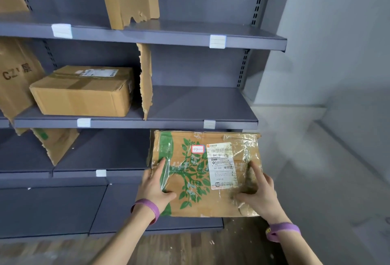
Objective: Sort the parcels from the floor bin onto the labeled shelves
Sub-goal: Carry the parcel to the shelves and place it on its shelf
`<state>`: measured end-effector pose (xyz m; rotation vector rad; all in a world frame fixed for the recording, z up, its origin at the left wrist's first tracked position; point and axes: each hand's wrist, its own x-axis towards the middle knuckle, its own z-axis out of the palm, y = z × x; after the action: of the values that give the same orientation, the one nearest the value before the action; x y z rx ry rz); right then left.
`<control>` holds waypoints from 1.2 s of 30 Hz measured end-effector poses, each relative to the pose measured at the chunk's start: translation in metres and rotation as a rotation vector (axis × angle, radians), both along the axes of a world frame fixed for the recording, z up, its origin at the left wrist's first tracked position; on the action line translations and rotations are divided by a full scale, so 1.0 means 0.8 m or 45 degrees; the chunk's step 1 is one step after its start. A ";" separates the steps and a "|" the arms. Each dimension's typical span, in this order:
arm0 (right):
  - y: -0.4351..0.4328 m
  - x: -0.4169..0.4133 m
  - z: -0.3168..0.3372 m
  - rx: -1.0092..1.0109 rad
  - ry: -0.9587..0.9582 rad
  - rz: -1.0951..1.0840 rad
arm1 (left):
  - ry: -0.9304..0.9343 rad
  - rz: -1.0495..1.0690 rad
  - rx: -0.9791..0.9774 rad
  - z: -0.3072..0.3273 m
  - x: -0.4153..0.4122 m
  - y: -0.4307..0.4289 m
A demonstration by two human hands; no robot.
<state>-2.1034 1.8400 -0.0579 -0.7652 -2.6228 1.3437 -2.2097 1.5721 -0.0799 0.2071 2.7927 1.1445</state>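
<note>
Grey shelves [190,35] filling the left and middle, cut off at top and left, four tiers showing. Torn cardboard dividers [146,79] standing upright between bays; one at far left printed "CZ", the rest of its print hard to read. Plain box [82,90] on the second tier, left bay, its label too blurred to read. Near right, parcel [205,173] printed with a green tree, wrapped in shiny film, held flat at the level of the third tier's right bay, its far edge tucked under the tier above; whether resting on that shelf or still carried, impossible to tell. White shipping label on top, mostly illegible; small red-bordered sticker [198,149] beside it, handwritten, apparently "12". Left hand [154,186] gripping the parcel's left edge, thumb on top. Right hand [258,193] gripping the right edge, fingers spread over the film. Purple wristbands [145,209] on both wrists. Small white tags [217,41] on the shelf fronts, writing unreadable.
</note>
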 end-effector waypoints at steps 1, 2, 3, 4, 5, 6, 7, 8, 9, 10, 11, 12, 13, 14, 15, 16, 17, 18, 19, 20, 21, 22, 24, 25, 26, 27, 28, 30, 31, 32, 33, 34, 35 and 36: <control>0.000 -0.005 -0.001 -0.002 0.003 -0.015 | 0.006 -0.016 -0.002 -0.001 -0.008 0.001; 0.001 -0.009 -0.002 -0.001 0.004 -0.026 | 0.011 -0.028 -0.004 -0.002 -0.014 0.003; 0.003 -0.012 -0.002 0.003 0.000 -0.032 | 0.011 -0.037 -0.005 -0.002 -0.020 0.004; 0.005 -0.015 -0.002 0.005 -0.005 -0.035 | 0.011 -0.043 -0.003 -0.002 -0.024 0.005; 0.007 -0.019 -0.001 0.002 -0.005 -0.037 | 0.013 -0.048 0.003 -0.001 -0.028 0.006; 0.009 -0.023 0.002 -0.004 0.000 -0.037 | 0.019 -0.052 0.011 0.002 -0.032 0.006; 0.011 -0.028 0.007 -0.007 0.008 -0.034 | 0.030 -0.054 0.023 0.006 -0.036 0.007; 0.014 -0.034 0.013 -0.001 0.020 -0.027 | 0.048 -0.051 0.039 0.011 -0.042 0.008; 0.017 -0.040 0.020 0.011 0.041 -0.019 | 0.076 -0.045 0.059 0.018 -0.047 0.009; 0.021 -0.046 0.028 0.024 0.076 -0.015 | 0.114 -0.036 0.079 0.026 -0.052 0.011; 0.026 -0.051 0.037 0.035 0.119 -0.013 | 0.158 -0.024 0.095 0.034 -0.056 0.013; 0.031 -0.056 0.047 0.045 0.164 -0.009 | 0.200 -0.008 0.110 0.042 -0.060 0.015; 0.035 -0.061 0.056 0.052 0.209 -0.002 | 0.236 0.005 0.125 0.050 -0.064 0.017; 0.041 -0.066 0.065 0.055 0.250 0.010 | 0.267 0.015 0.140 0.058 -0.069 0.020; 0.047 -0.072 0.072 0.055 0.286 0.026 | 0.291 0.021 0.152 0.066 -0.074 0.023; 0.053 -0.079 0.078 0.053 0.312 0.045 | 0.308 0.028 0.157 0.073 -0.079 0.028; 0.060 -0.088 0.083 0.049 0.331 0.063 | 0.317 0.037 0.155 0.081 -0.084 0.032; 0.066 -0.097 0.086 0.045 0.345 0.077 | 0.324 0.048 0.148 0.088 -0.089 0.037; 0.072 -0.107 0.089 0.041 0.354 0.088 | 0.331 0.059 0.140 0.095 -0.095 0.042; 0.078 -0.117 0.091 0.042 0.359 0.098 | 0.335 0.069 0.131 0.100 -0.101 0.046; 0.083 -0.127 0.092 0.045 0.359 0.105 | 0.335 0.078 0.123 0.106 -0.107 0.050; 0.088 -0.138 0.094 0.049 0.361 0.111 | 0.331 0.086 0.118 0.111 -0.114 0.053; 0.096 -0.161 0.096 0.058 0.367 0.130 | 0.318 0.105 0.115 0.119 -0.131 0.058; 0.099 -0.172 0.097 0.059 0.366 0.140 | 0.308 0.111 0.111 0.123 -0.140 0.060; 0.101 -0.183 0.099 0.065 0.367 0.146 | 0.299 0.116 0.110 0.127 -0.150 0.062; 0.103 -0.195 0.101 0.079 0.368 0.144 | 0.297 0.119 0.110 0.131 -0.161 0.064; 0.105 -0.206 0.103 0.095 0.369 0.133 | 0.297 0.119 0.110 0.135 -0.172 0.066; 0.108 -0.226 0.106 0.118 0.362 0.103 | 0.286 0.125 0.097 0.139 -0.192 0.069; 0.108 -0.235 0.106 0.118 0.363 0.096 | 0.278 0.124 0.091 0.140 -0.201 0.071; 0.108 -0.243 0.105 0.117 0.368 0.096 | 0.274 0.120 0.089 0.141 -0.208 0.073; 0.108 -0.250 0.104 0.120 0.364 0.101 | 0.274 0.114 0.085 0.142 -0.216 0.074; 0.109 -0.258 0.102 0.126 0.353 0.105 | 0.278 0.110 0.082 0.143 -0.223 0.075; 0.111 -0.265 0.101 0.132 0.341 0.105 | 0.285 0.107 0.085 0.143 -0.230 0.075; 0.113 -0.272 0.099 0.136 0.331 0.103 | 0.292 0.103 0.093 0.144 -0.237 0.076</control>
<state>-2.3207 1.9302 0.0212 -0.4413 -2.5170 1.2166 -2.3993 1.6327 0.0351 0.2485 2.9840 1.3205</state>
